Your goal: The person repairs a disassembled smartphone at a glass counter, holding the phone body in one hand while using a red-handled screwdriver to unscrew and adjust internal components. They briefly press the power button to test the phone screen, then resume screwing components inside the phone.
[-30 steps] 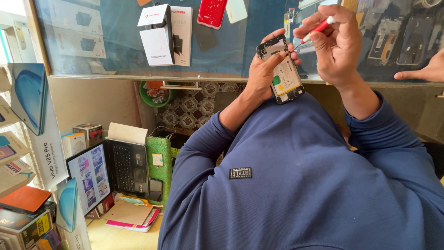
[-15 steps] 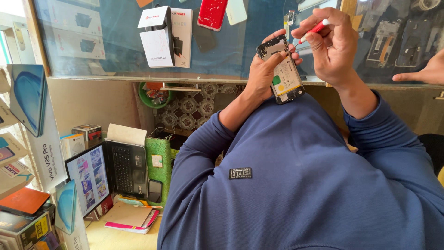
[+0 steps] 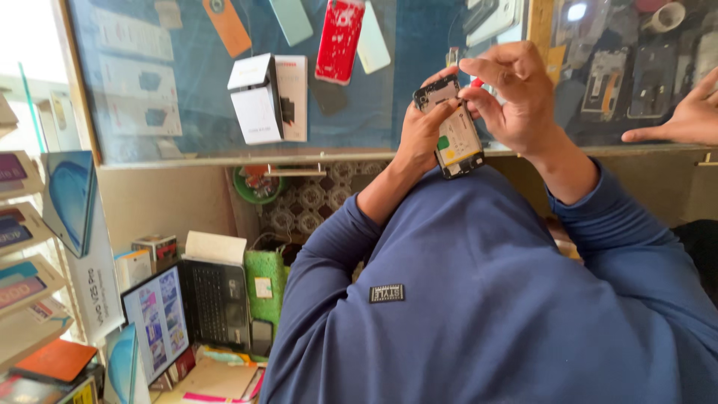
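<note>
My left hand grips an opened phone from its left side. The back cover is off, so a pale battery and a green part show. My right hand is bent over the phone's top end and pinches a thin red-handled tool. My fingers hide most of the tool, and its tip is at the phone's upper edge. Both hands are raised above a glass counter, and my blue sleeves fill the lower view.
Another person's hand rests on the glass at the right edge. Under the glass lie phone boxes, a red case and spare parts. At lower left are a laptop, stacked boxes on shelves and a green basket.
My right hand has come down and left from above the phone onto its top end. The red tool, which stuck out clearly before, is now mostly covered by my fingers.
</note>
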{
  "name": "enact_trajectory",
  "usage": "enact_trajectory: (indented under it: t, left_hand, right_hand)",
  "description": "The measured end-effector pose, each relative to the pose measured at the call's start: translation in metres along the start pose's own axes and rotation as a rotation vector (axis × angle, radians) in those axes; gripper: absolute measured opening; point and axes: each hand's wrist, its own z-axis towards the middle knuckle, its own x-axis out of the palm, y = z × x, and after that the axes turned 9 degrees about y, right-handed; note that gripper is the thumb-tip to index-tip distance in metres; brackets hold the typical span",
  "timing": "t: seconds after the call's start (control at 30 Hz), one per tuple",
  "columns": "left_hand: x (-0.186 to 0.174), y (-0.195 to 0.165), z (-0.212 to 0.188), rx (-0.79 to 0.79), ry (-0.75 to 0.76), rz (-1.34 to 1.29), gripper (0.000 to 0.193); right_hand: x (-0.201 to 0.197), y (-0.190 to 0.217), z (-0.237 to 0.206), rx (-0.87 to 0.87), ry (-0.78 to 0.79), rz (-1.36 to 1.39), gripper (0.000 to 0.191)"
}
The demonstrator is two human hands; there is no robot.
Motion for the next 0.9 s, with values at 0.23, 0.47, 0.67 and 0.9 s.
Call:
enact_trajectory:
  t: [0.23, 0.47, 0.67, 0.9]
  left_hand:
    - [0.003, 0.001, 0.009, -0.037, 0.002, 0.057, 0.048]
    - [-0.002, 0.001, 0.019, -0.087, 0.074, -0.018, 0.05]
    - [0.0, 0.0, 0.025, -0.099, 0.096, 0.027, 0.048]
    - [-0.001, -0.003, 0.034, -0.162, 0.077, 0.05, 0.045]
  right_hand:
    - [-0.004, 0.011, 0.001, 0.099, -0.009, 0.141, 0.027]
    - [-0.014, 0.007, 0.001, 0.095, -0.078, 0.187, 0.026]
    - [-0.01, 0.012, 0.0, 0.277, -0.135, 0.103, 0.014]
    - [-0.014, 0.006, -0.001, 0.197, -0.064, 0.139, 0.029]
